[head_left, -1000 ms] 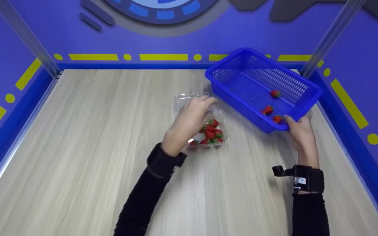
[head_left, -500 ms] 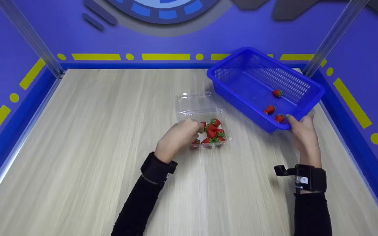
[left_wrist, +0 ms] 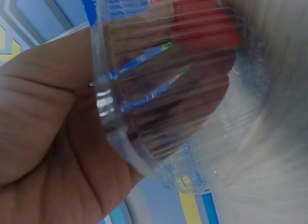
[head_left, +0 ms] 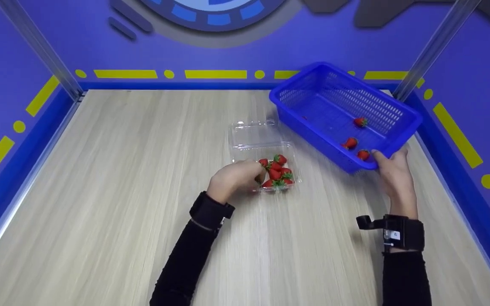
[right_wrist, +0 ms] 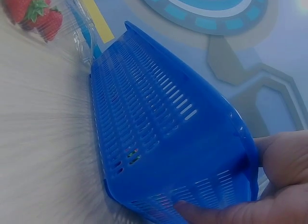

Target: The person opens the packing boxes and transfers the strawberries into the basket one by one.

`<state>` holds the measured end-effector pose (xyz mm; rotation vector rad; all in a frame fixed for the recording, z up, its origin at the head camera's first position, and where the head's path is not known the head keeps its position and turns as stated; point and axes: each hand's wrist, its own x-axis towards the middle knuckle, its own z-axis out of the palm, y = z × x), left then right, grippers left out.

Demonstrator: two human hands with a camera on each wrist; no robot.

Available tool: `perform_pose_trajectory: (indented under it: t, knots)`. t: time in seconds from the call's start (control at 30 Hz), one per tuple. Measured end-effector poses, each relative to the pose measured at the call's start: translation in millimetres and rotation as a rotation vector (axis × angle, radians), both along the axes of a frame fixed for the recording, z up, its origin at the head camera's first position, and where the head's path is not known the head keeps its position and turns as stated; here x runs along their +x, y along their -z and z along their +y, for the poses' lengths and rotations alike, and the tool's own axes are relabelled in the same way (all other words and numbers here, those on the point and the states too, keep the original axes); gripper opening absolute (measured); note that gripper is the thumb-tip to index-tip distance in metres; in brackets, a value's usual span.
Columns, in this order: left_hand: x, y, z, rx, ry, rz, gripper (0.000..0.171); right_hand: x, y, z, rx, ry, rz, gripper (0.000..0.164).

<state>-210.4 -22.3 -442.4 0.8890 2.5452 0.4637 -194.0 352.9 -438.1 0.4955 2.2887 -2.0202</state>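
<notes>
Left hand [head_left: 237, 176], shifted rightward, pinches a red strawberry [left_wrist: 206, 22]; right hand [head_left: 398, 180] grips blue basket [right_wrist: 192, 142].

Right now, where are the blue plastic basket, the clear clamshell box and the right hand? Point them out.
Blue plastic basket [head_left: 331, 115]: head view, on its bare inner floor.
Clear clamshell box [head_left: 254, 134]: head view, on its open lid.
Right hand [head_left: 397, 176]: head view, on the middle of the hand.

Sleeves [head_left: 184, 259] and wristbands [head_left: 209, 211] are black, the right one bearing a white label [head_left: 394, 235].
</notes>
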Motion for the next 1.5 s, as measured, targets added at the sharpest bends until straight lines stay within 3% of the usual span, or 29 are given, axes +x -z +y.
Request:
perform_pose_trajectory:
  t: [0.3, 0.53, 0.77, 1.17, 1.43, 1.5]
  knots:
    - [-4.1, 10.3, 2, -0.012, -0.046, 0.215, 0.019, 0.3, 4.4, 1, 0.016, 0.005, 0.031, 0.076]
    - [-4.8, 15.1, 1, 0.019, -0.075, 0.229, 0.021, -1.2, 2.7, -2, 0.036, 0.015, 0.01, 0.079]
    - [-6.4, 21.6, 1, 0.048, -0.094, 0.304, 0.022, 0.0, 0.6, -2, 0.016, 0.015, -0.008, 0.078]
    - [-7.0, 29.2, 2, 0.123, -0.138, 0.32, 0.021, -2.9, 1.0, -2, 0.019, 0.027, 0.002, 0.078]
    - [-5.0, 27.6, -1, 0.129, -0.156, 0.339, 0.03, -1.9, 0.7, -3, 0.001, 0.024, -0.008, 0.077]
    - [-4.3, 24.6, -2, 0.175, -0.175, 0.337, 0.028, -2.1, -0.4, -3, -0.014, 0.023, -0.001, 0.079]
